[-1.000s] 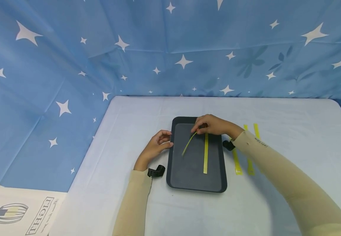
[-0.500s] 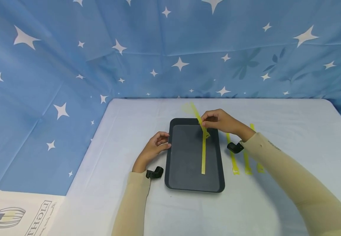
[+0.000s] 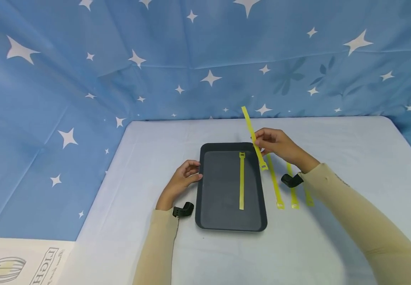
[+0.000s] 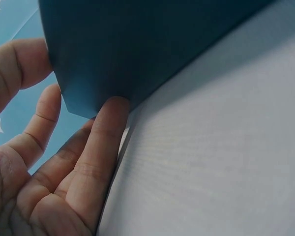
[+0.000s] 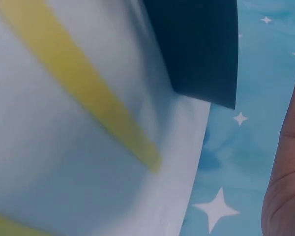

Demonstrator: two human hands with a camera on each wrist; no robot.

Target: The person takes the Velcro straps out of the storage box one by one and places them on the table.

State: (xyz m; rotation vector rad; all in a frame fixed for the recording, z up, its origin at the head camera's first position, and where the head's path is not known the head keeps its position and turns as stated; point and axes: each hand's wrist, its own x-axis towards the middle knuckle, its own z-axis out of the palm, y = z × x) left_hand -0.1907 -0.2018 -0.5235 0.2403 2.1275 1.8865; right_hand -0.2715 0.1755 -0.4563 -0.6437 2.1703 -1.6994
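Note:
My right hand (image 3: 280,144) pinches a yellow cable tie (image 3: 249,122), a flat strap with a slotted head, near the tray's far right corner. Its plain end points up and away; its head hangs down beside the tray rim. A second yellow cable tie (image 3: 241,184) lies lengthwise in the dark grey tray (image 3: 219,190), its slotted head at the far end. My left hand (image 3: 182,180) rests against the tray's left side. In the left wrist view, the fingers (image 4: 101,157) touch the tray wall (image 4: 103,54). Only the edge of my right hand (image 5: 290,167) shows in the right wrist view.
Right of the tray, several more yellow cable ties (image 3: 275,186) lie on the white table (image 3: 233,257), some partly under my right arm. A blue star-patterned curtain (image 3: 191,59) hangs behind. Printed cream fabric (image 3: 20,257) lies at the lower left.
My right hand has moved right from over the tray to its far right corner, turning the cable tie so its plain end points up. My left hand stays at the tray's side.

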